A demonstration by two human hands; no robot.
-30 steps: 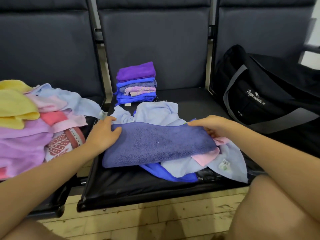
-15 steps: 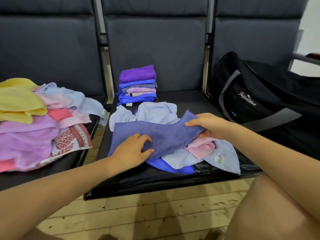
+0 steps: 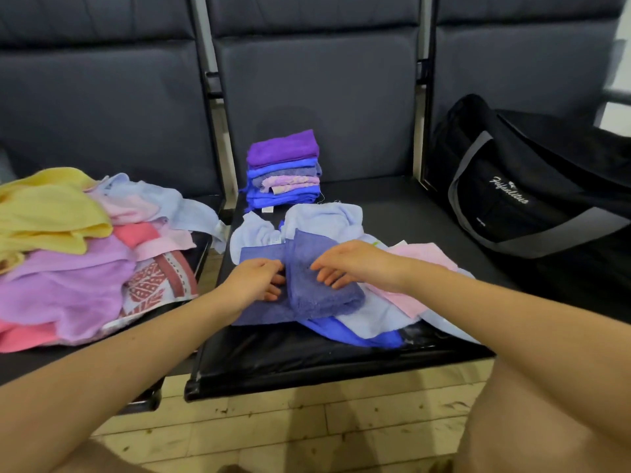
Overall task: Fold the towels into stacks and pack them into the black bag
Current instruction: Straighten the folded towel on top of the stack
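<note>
A slate-blue towel (image 3: 317, 295) lies half folded on the middle seat, on top of loose light-blue, pink and royal-blue towels (image 3: 386, 312). My left hand (image 3: 252, 281) grips its left part, fingers curled at the fold. Over the doubled right part rests my right hand (image 3: 351, 264), its fingers pressing down on the cloth. Behind them stands a folded stack (image 3: 283, 172) with a purple towel on top. The black bag (image 3: 532, 186) with grey straps sits on the right seat.
A loose heap of yellow, lilac, pink and patterned towels (image 3: 75, 254) covers the left seat. The seats are dark padded bench chairs (image 3: 317, 97) with metal dividers. Below the seat's front edge is a tiled floor (image 3: 273, 425); my knees show at the bottom.
The slate-blue towel's right end has been folded over leftwards, so it is now doubled. Both hands have come together at its middle.
</note>
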